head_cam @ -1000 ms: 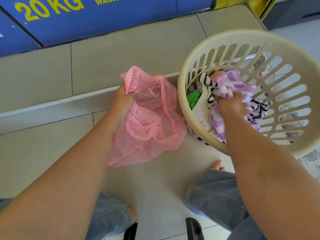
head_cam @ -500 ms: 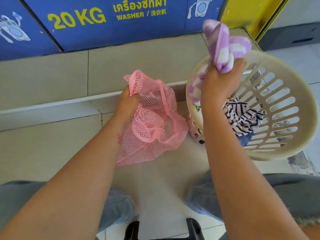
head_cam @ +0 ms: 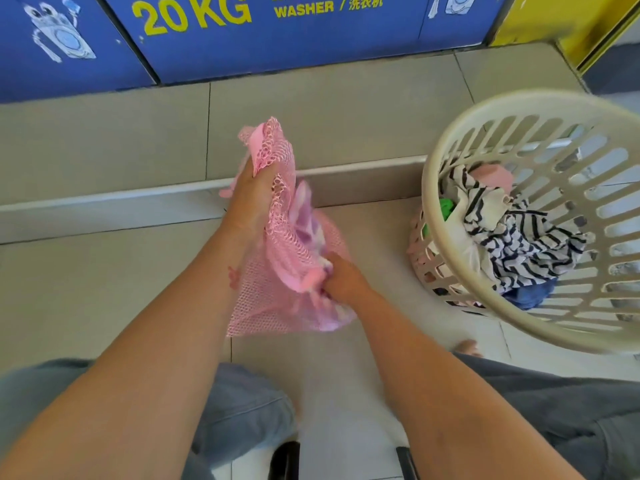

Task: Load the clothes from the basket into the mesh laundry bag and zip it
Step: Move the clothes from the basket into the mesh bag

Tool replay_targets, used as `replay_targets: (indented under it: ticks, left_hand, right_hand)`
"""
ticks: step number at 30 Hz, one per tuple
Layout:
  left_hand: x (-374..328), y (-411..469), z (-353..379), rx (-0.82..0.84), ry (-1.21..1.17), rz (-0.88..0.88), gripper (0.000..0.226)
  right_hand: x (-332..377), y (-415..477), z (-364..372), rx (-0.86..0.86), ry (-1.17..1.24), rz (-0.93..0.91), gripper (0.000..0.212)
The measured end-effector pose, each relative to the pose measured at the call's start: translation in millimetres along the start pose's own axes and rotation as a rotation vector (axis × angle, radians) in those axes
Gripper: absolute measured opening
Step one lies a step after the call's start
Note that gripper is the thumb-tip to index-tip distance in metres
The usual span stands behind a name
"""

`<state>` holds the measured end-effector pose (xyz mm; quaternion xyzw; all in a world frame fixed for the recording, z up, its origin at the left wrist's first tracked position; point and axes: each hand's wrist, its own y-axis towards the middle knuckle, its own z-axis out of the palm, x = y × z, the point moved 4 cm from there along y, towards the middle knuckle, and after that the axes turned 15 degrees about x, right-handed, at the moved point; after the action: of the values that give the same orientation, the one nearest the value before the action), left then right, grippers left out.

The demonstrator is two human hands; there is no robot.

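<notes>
A pink mesh laundry bag [head_cam: 266,306] hangs in front of me above the tiled floor. My left hand [head_cam: 251,199] grips its top edge and holds the mouth up. My right hand [head_cam: 341,277] is at the bag's opening, its fingers curled round a purple-and-white checked garment [head_cam: 306,216] that lies partly inside the mesh. The cream slatted basket [head_cam: 446,161] stands to the right, tilted toward me. It holds a black-and-white striped garment [head_cam: 516,244], something green [head_cam: 446,207], a pink piece [head_cam: 491,176] and a blue piece [head_cam: 533,294].
A blue washer front [head_cam: 242,36] marked 20 KG stands behind a raised tiled step [head_cam: 138,133]. A yellow panel [head_cam: 561,19] is at the top right. My knees in blue jeans [head_cam: 242,410] are at the bottom, and black chair parts [head_cam: 285,460] show between them.
My right hand carried the purple checked garment from above the basket down and left into the mouth of the mesh bag. My left hand kept its hold on the bag and lifted it a little.
</notes>
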<state>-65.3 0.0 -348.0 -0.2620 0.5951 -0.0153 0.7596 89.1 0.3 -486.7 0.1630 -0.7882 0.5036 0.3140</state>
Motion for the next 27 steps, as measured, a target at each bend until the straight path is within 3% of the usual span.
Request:
replay_targets:
  ticks: [5, 8, 10, 13, 15, 19, 21, 22, 24, 26, 27]
  left_hand:
    - [12, -3, -5, 0.013, 0.116, -0.070, 0.041]
    - [20, -8, 6, 0.121, 0.328, -0.063, 0.027]
    - [21, -10, 16, 0.219, 0.422, -0.033, 0.020]
    - [21, -15, 28, 0.296, 0.547, 0.001, 0.047]
    - [23, -16, 32, 0.297, 0.622, 0.014, 0.060]
    - [20, -15, 32, 0.230, 0.641, 0.053, 0.056]
    - [19, -12, 29, 0.199, 0.660, 0.055, 0.056]
    - [19, -11, 29, 0.196, 0.661, 0.053, 0.056]
    - [16, -11, 29, 0.204, 0.640, 0.078, 0.055]
    - [7, -12, 31, 0.206, 0.603, 0.125, 0.054]
    - [-1, -11, 33, 0.207, 0.587, 0.162, 0.053]
  right_hand:
    - [-40, -7, -32, -0.106, -0.429, 0.496, 0.038]
    - [-24, -13, -57, -0.211, -0.548, 0.580, 0.037]
    - [-9, -14, -75, -0.283, -0.400, 0.480, 0.034]
    - [10, -11, -90, -0.291, 0.168, 0.307, 0.037]
    - [21, -10, -82, -0.287, 0.268, 0.217, 0.044]
    - [17, -8, -33, -0.033, -0.464, 0.270, 0.047]
    - [-2, -7, -10, 0.103, -0.641, 0.351, 0.048]
    - [-15, -3, -1, 0.156, -0.619, 0.378, 0.045]
    - [-31, -7, 6, 0.257, -0.239, 0.495, 0.033]
    - [-34, -7, 4, 0.224, 0.090, 0.497, 0.045]
    - [-33, -6, -4, 0.196, 0.066, 0.480, 0.046]
